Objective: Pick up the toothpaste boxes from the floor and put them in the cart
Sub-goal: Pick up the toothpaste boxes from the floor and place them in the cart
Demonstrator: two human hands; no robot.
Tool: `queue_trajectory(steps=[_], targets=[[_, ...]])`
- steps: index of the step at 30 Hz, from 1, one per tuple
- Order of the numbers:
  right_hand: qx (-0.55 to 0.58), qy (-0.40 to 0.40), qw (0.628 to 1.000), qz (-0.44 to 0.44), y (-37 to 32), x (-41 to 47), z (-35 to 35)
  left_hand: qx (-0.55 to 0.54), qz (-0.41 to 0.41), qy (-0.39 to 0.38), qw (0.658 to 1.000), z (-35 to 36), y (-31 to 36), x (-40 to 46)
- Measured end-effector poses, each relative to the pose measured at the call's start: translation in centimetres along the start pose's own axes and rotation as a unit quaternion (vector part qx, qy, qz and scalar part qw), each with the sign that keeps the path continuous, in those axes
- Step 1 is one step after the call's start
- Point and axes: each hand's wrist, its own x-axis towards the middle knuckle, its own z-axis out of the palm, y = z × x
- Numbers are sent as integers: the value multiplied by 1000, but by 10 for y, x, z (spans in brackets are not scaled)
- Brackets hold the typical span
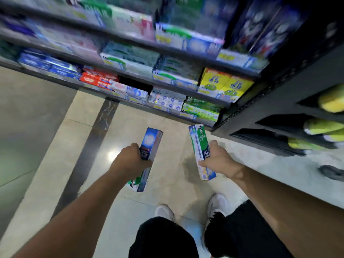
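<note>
Floor (46,146): we see pale tiles crossed by a dark stripe running from seven o'clock up toward twelve.
Left hand (130,159): we curl our fingers round the blue toothpaste box (149,144) at its middle; it is off the floor, its far end pointing to one o'clock.
Shelves (130,84): blurred rows of toothpaste cartons fill the twelve o'clock side.
Right hand (217,159): we clamp the green toothpaste box (200,146), lifted clear of the tiles, tilted toward eleven o'clock.
Shoes (216,203): white, at six o'clock below both boxes.
Dark rack (279,108): at three o'clock, holding yellow-green items.
</note>
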Motion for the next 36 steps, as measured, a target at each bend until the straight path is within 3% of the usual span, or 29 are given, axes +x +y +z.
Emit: queue_trajectory(steps=[9, 16, 26, 36], targets=[[9, 28, 999, -37, -97, -244, -165, 26, 41, 28, 998, -185, 103, -198], [64, 112, 991, -33, -103, -359, -236, 73, 148, 29, 986, -254, 179, -270], [162, 217, 963, -8, -54, -439, -279, 145, 291, -21, 945, -250, 279, -303], [224, 314, 921, 55, 88, -489, -371, 217, 417, 28, 882, -157, 448, -375]])
